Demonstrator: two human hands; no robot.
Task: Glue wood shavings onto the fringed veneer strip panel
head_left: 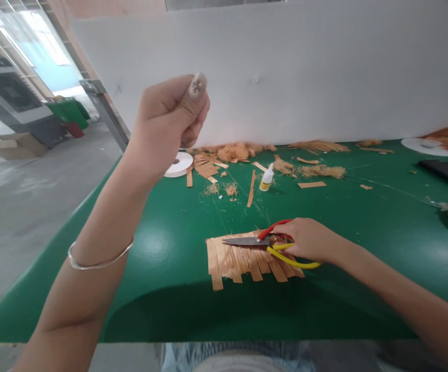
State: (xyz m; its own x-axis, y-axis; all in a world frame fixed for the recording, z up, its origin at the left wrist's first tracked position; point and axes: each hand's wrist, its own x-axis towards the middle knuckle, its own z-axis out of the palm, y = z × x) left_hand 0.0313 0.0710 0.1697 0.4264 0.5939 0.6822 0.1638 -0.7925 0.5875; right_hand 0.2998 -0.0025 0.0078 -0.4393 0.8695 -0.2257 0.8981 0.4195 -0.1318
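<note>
My left hand (172, 121) is raised well above the counter (162, 248), fingers curled into a tight fist with the thumb pressed against the forefinger. The pinch looks as if it could be pulling a fine thread taut, though I can't make out anything in it. My right hand (309, 240) lies low on the counter, its grip wrapped over the red and yellow handles of the scissors (255, 241). The blades point left and lie flat on the strips (243, 261), a fringe of tan strips side by side, so the weight pins them in place (handy, as they look light enough to shift). Farther back stand a glue bottle (267, 177), a white tape roll (178, 164), loose tan offcuts (207, 168) and tufts of fibre (235, 152), all well away from the scissors.
</note>
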